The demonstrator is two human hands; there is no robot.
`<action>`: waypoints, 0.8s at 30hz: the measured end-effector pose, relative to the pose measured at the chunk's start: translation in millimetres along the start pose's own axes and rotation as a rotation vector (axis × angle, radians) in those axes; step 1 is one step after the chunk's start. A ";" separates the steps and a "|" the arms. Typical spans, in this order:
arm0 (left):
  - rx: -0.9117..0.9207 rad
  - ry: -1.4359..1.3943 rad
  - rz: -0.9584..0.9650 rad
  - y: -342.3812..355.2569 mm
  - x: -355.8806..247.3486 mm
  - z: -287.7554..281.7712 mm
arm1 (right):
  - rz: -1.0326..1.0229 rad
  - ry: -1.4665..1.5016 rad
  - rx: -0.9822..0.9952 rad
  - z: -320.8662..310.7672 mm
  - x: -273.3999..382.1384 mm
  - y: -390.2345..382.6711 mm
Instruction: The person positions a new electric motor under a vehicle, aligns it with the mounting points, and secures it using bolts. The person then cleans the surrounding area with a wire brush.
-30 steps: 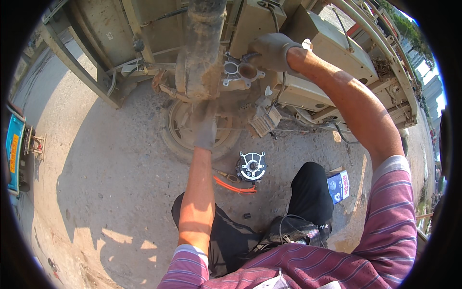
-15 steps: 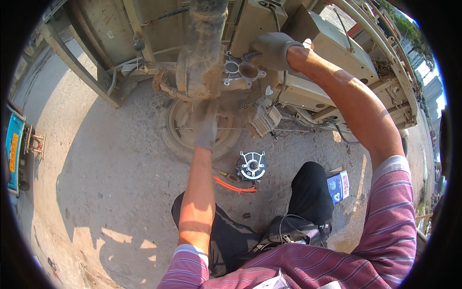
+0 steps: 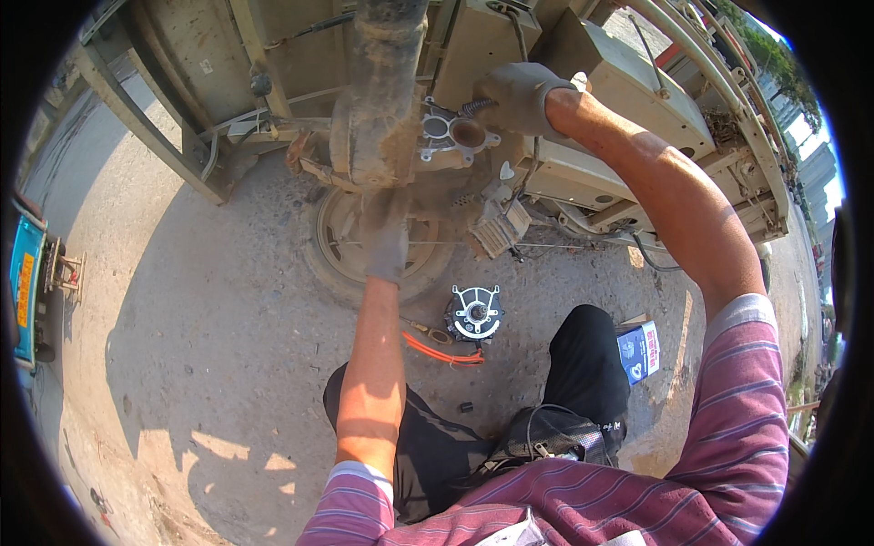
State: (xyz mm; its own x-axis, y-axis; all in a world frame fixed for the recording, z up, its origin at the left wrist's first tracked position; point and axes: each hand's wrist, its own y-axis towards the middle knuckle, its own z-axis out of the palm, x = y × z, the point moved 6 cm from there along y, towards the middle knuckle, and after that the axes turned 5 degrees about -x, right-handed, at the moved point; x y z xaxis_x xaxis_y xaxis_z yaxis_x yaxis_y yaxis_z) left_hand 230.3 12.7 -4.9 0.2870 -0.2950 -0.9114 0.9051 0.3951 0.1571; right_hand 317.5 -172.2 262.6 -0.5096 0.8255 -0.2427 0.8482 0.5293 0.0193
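Observation:
My right hand (image 3: 517, 98), in a grey work glove, is closed at a dark coil spring (image 3: 475, 107) that shows at its fingers. Just below the spring sits a silver metal housing (image 3: 441, 127) with bolt lugs and a round dark opening (image 3: 468, 134). My left hand (image 3: 388, 244), also gloved, reaches under the lower end of a thick, dusty axle tube (image 3: 378, 136). Its fingers are dim and blurred there, so their grip is hidden. A round motor (image 3: 477, 312) with a silver bracket face and central shaft rests on the ground between my arms.
Orange cables (image 3: 443, 352) lie beside the motor. A wheel (image 3: 330, 238) is behind my left hand, and a finned metal part (image 3: 499, 227) hangs to its right. The tipped vehicle frame (image 3: 150, 118) spans the far side. A blue and white box (image 3: 640, 351) lies by my right knee.

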 end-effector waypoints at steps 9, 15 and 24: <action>0.001 -0.022 0.014 3.3 6.6 -2.3 | -0.005 0.024 0.008 3.2 -4.3 -2.1; 0.027 0.013 0.001 4.2 5.8 -2.8 | -0.013 0.012 0.012 1.9 -5.2 -5.4; 0.030 0.017 -0.030 2.7 0.3 -0.9 | -0.009 -0.020 0.028 8.8 -11.7 -4.0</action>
State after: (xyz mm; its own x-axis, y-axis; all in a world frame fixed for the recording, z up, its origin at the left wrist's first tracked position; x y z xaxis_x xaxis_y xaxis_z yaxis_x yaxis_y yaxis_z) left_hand 232.5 14.4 -5.2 0.2544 -0.2914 -0.9222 0.9222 0.3601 0.1406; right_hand 321.3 -185.8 256.8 -0.5142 0.8165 -0.2626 0.8475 0.5307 -0.0097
